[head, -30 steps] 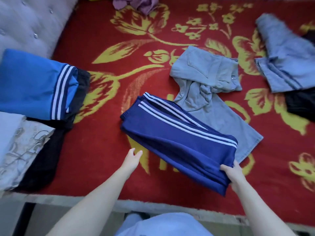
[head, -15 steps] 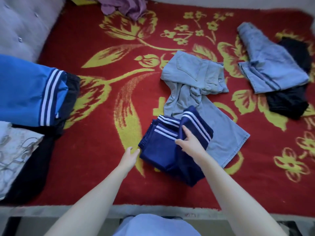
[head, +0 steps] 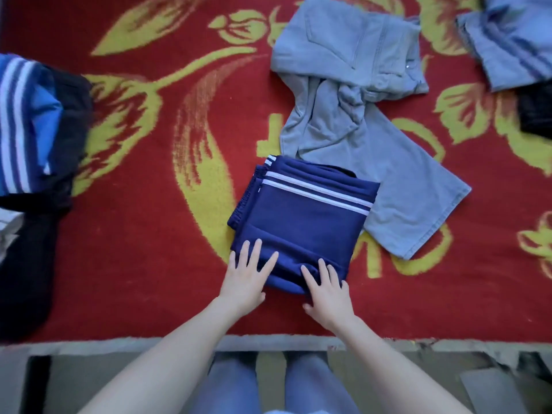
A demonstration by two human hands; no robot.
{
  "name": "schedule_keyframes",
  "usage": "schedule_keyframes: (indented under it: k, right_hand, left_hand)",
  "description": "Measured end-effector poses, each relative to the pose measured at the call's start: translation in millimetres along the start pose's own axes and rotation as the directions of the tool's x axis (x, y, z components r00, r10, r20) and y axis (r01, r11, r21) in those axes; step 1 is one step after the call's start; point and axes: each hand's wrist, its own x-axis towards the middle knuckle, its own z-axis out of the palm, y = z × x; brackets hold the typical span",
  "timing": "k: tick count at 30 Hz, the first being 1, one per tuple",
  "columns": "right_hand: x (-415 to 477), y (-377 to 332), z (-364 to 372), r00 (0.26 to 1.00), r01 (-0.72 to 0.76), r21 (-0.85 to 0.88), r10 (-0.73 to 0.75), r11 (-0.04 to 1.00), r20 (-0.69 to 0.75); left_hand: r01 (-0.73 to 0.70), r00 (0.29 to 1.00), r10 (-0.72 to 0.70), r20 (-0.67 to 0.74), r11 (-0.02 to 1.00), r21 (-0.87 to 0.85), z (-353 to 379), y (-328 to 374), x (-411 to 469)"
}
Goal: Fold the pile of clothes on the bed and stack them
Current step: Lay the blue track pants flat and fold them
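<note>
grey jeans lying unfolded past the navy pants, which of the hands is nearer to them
Right. The right hand rests on the near right edge of the folded navy pants, below the grey jeans. The left hand presses the near left corner, farther from them.

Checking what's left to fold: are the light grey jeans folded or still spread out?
Unfolded: the light grey jeans lie crumpled and twisted at the middle, one leg stretched flat across the blanket.
</note>
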Motion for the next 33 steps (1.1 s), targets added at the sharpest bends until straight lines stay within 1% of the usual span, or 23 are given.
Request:
schedule_keyframes:
  k: [2,4,5,7,8,10,12,13,14,16,18,21,24,25,29,30,33]
  right_hand:
    - [14.4,5.3,19.9,0.993,-0.004,-0.026,0.001,1.000,-0.117]
    - [25.5,10.7,32.9,0.983,-0.008,-0.029,0.003,1.000,-0.181]
    - [30.9,13.3,38.1,0.980,-0.007,-0.029,0.001,1.000,-0.197]
    - [39.6,19.8,45.4,0.945,0.027,-0.069,-0.048,0.997,-0.324]
    - [44.2,23.4,48.9,0.922,0.040,-0.071,-0.064,0.997,-0.381]
    - [52.6,30.1,49.8,0.889,0.059,-0.077,-0.088,0.995,-0.450]
    - [61.3,36.1,48.4,0.836,0.062,-0.078,-0.094,0.995,-0.540]
    - [65.1,38.0,46.5,0.811,0.054,-0.068,-0.084,0.996,-0.579]
    - [69.2,38.9,45.5,0.786,0.049,-0.059,-0.075,0.997,-0.613]
    - [77.2,40.8,44.0,0.747,0.051,-0.057,-0.076,0.997,-0.660]
    - [84.0,40.6,42.2,0.736,0.067,-0.041,-0.077,0.997,-0.673]
    - [86.4,42.5,28.5,0.726,0.143,-0.054,-0.142,0.988,-0.673]
    - [78.4,46.4,6.6,0.703,0.202,-0.120,-0.229,0.972,-0.673]
    - [74.1,47.0,-1.8,0.701,0.212,-0.129,-0.243,0.969,-0.670]
    - [53.4,39.9,-35.5,0.734,0.247,-0.196,-0.315,0.949,-0.602]
    - [49.1,35.5,-44.6,0.721,0.275,-0.222,-0.353,0.936,-0.596]
    - [38.6,13.3,-81.9,0.630,0.383,-0.342,-0.514,0.858,-0.583]
  left_hand:
    - [-0.018,0.999,0.023,-0.035,0.993,0.118,19.3,-2.9,14.4]
    - [-0.034,0.992,0.054,-0.113,0.985,0.170,34.9,-14.3,30.5]
    - [-0.046,0.980,0.084,-0.181,0.978,0.203,39.1,-21.0,38.2]
    - [-0.062,0.924,0.157,-0.349,0.962,0.267,46.0,-34.2,54.0]
    - [-0.061,0.898,0.180,-0.402,0.954,0.292,45.7,-40.1,62.5]
    - [-0.076,0.841,0.240,-0.484,0.939,0.334,44.6,-50.9,79.5]
    - [-0.088,0.780,0.292,-0.554,0.927,0.364,40.6,-58.7,95.7]
    - [-0.091,0.766,0.299,-0.570,0.927,0.364,37.7,-61.9,103.3]
    - [-0.090,0.767,0.294,-0.571,0.929,0.358,35.0,-65.3,109.4]
    - [-0.080,0.798,0.247,-0.549,0.947,0.310,33.4,-71.3,118.7]
    - [-0.097,0.834,0.180,-0.522,0.979,0.181,35.9,-74.2,121.3]
    - [-0.158,0.834,0.130,-0.536,0.987,-0.007,35.2,-77.3,120.9]
    - [-0.192,0.839,0.122,-0.530,0.978,-0.079,18.2,-75.8,118.7]
    - [-0.178,0.842,0.101,-0.530,0.979,-0.095,11.2,-74.3,114.8]
    - [-0.087,0.835,-0.011,-0.550,0.985,-0.152,-13.3,-75.2,77.7]
    - [-0.047,0.832,-0.053,-0.552,0.985,-0.164,-16.9,-77.9,63.4]
    - [0.117,0.802,-0.218,-0.557,0.970,-0.211,-25.4,-89.3,13.8]
